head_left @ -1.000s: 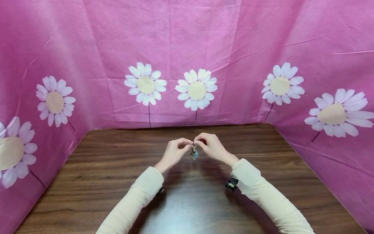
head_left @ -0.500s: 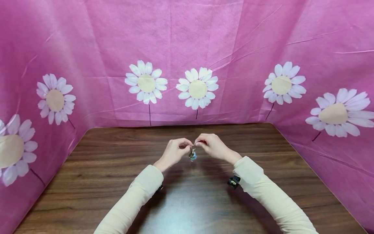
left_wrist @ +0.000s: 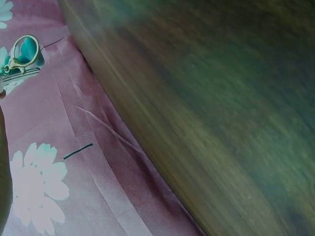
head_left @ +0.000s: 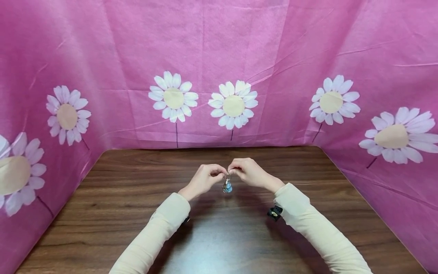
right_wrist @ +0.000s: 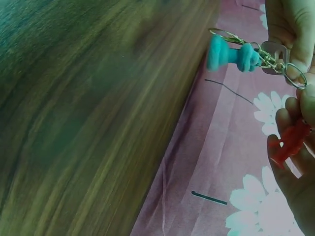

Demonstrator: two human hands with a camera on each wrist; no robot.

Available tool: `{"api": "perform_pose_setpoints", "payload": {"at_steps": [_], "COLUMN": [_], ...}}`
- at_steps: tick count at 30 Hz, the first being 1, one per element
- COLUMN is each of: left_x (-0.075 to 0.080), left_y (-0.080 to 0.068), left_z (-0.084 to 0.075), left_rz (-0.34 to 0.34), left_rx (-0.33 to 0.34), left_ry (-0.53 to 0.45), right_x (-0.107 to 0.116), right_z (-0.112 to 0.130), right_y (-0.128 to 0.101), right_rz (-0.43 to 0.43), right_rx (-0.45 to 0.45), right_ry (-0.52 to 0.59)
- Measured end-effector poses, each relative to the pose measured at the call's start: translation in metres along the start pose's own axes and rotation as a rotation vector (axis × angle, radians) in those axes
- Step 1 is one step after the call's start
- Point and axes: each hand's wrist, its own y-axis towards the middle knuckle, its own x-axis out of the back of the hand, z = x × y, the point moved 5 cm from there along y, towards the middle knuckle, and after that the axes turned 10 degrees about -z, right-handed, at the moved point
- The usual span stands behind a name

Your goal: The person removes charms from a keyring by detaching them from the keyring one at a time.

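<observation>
pinches metal ring [right_wrist: 289,80] with left hand [head_left: 202,179] and right hand [head_left: 252,172]; has blue charm [right_wrist: 245,59] chained below fingertips, red charm [right_wrist: 294,140] against right fingers; seems midway, with ring work unfinished

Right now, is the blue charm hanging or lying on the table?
Hanging. The head view shows the blue charm dangling below the fingers; the right wrist view shows its chain.

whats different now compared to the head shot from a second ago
In the head view, the blue charm hangs slightly lower, and the red charm that showed at the right hand is now hidden there; the right wrist view shows it. Nothing was visibly let go: the left hand and right hand still pinch the keychain above the table.
</observation>
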Motion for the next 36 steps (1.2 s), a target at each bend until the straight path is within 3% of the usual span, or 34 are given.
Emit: {"api": "perform_pose_setpoints", "payload": {"at_steps": [5,9,12,16,20,27,36], "left_x": [-0.003,-0.006,-0.005,-0.001,-0.001,-0.009,-0.013], "left_y": [0.000,-0.002,-0.004,-0.005,-0.006,-0.006,-0.005], "left_z": [0.000,0.006,0.011,0.013,0.012,0.010,0.009], "left_rz": [0.007,-0.007,-0.071,-0.197,-0.251,-0.205,-0.238], "left_rx": [-0.025,0.031,0.085,0.134,0.165,0.265,0.289], "left_ry": [0.038,0.052,0.052,0.052,0.043,-0.043,-0.028], "right_x": [-0.005,-0.009,-0.011,-0.011,-0.009,-0.011,-0.012], "right_z": [-0.007,-0.010,-0.010,-0.015,-0.019,-0.017,-0.014], "right_y": [-0.002,-0.004,-0.005,-0.007,-0.006,-0.005,-0.002], "right_rz": [0.143,0.229,0.211,0.110,0.025,-0.014,-0.034], "right_rx": [-0.192,-0.309,-0.364,-0.452,-0.480,-0.469,-0.434], "right_ry": [0.126,0.165,0.195,0.243,0.217,0.190,0.148]}}
